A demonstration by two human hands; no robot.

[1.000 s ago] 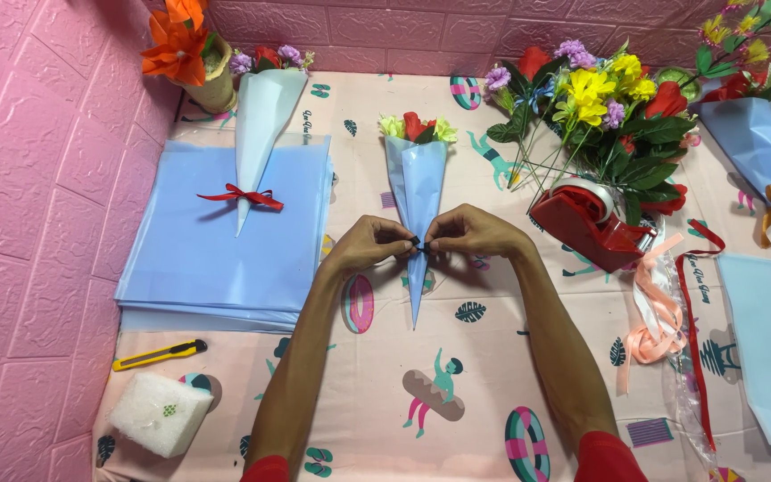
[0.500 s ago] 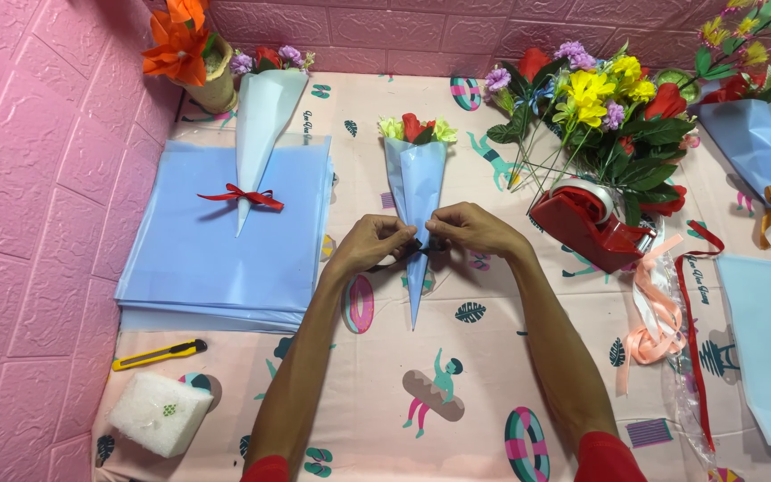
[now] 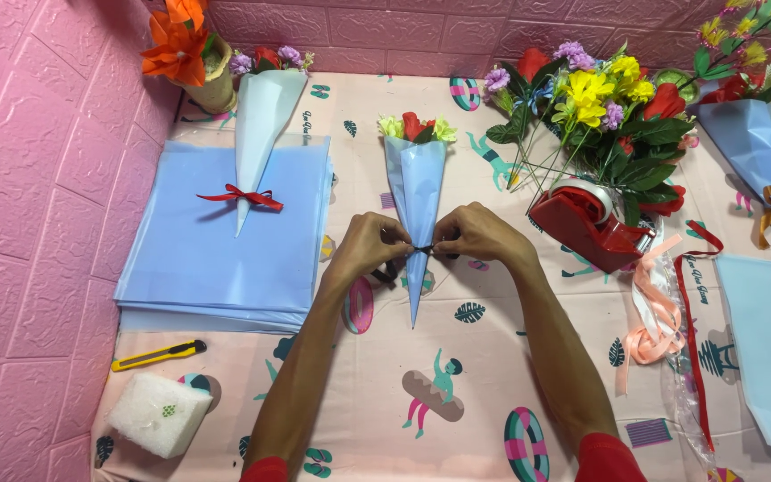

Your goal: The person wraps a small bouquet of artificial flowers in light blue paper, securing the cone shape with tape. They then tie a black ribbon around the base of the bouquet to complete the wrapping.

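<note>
Patterned pink tablecloth [image 3: 493, 393] underneath everything. Stack of pale blue wrapping sheets [image 3: 216, 241] at left, bearing a finished pale blue paper cone [image 3: 265, 116] with purple and red flowers inside, red bow tied round it. Loose bunch of artificial flowers [image 3: 600, 107] at upper right, red tape dispenser [image 3: 586, 223] just below. Centre: light blue paper cone [image 3: 417, 192] lying flat, point toward the wearer, red and cream flowers in its mouth. Left hand [image 3: 366, 248] and right hand [image 3: 479, 234] pinched shut on a thin dark ribbon [image 3: 423, 250] crossing the cone's lower part.
</note>
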